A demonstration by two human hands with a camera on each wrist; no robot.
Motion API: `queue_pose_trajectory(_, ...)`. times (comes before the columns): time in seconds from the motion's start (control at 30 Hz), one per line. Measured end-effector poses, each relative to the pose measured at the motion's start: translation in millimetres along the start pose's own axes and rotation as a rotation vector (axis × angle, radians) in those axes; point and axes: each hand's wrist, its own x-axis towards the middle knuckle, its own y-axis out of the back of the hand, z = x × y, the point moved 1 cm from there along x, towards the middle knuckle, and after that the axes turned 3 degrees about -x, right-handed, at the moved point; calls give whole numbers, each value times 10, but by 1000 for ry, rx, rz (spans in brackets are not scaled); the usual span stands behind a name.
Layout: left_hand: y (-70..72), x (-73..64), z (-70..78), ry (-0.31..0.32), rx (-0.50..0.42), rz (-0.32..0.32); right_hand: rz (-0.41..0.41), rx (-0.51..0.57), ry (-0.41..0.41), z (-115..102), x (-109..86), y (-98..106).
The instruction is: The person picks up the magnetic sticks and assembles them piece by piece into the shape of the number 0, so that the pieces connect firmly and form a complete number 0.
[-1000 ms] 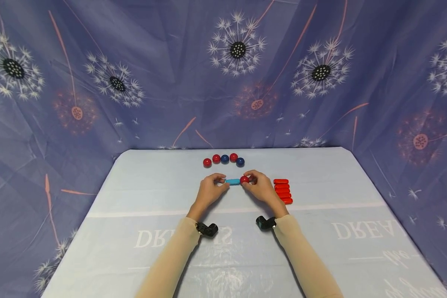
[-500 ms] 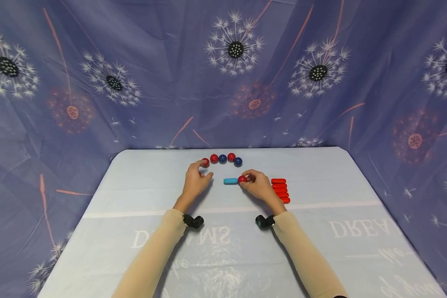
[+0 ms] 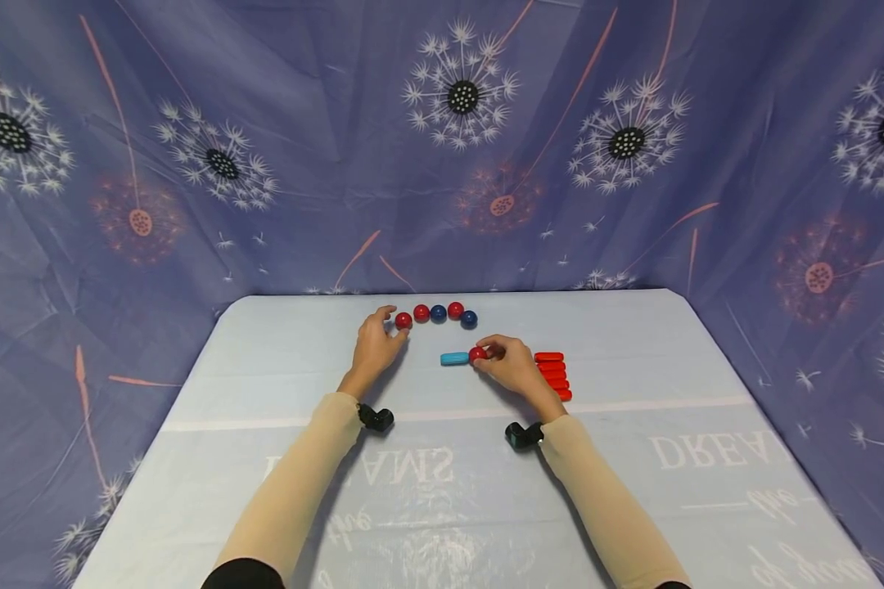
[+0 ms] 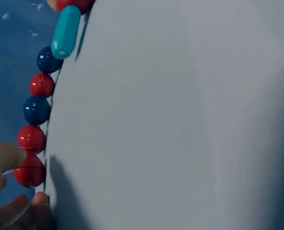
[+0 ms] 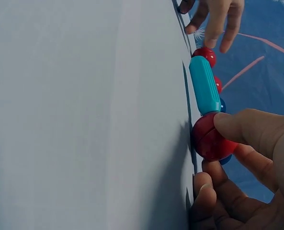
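Observation:
My right hand (image 3: 513,365) pinches a glossy red ball (image 3: 477,355) between thumb and fingers. A light blue ridged rod (image 3: 454,358) extends left from that ball, its end against it; the right wrist view shows the rod (image 5: 205,85) and the ball (image 5: 210,139) close up. My left hand (image 3: 374,343) is at the left end of a row of balls, with thumb and fingers spread about the end red ball (image 3: 403,321). In the left wrist view the thumb (image 4: 7,155) lies close to that ball (image 4: 29,171); I cannot tell whether they touch.
Beside the end ball the row continues with a red ball (image 3: 421,313), a blue ball (image 3: 438,314), another red ball (image 3: 455,311) and another blue ball (image 3: 469,320). Several red rods (image 3: 552,372) lie stacked side by side right of my right hand. The white-covered table (image 3: 265,368) meets a purple patterned curtain (image 3: 324,164).
My left hand has let go of the light blue rod and moved left and away from me to the end red ball. My right hand keeps holding its ball in nearly the same place.

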Motion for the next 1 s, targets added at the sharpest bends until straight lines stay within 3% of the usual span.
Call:
queue_pose_trajectory(0.37, -85, 56, 8, 41, 54, -17, 10, -2, -23, 14, -11, 24)
queue_pose_trajectory(0.57, -64, 46, 27, 81, 26, 13, 33, 2, -24, 25, -21, -8)
queue_pose_trajectory(0.73, -74, 71, 41, 78, 15, 0, 54, 11, -18, 16, -26, -11)
queue_pose_trajectory(1.0, -119, 63, 30, 143, -19, 26, 56, 32, -26, 32, -37, -30)
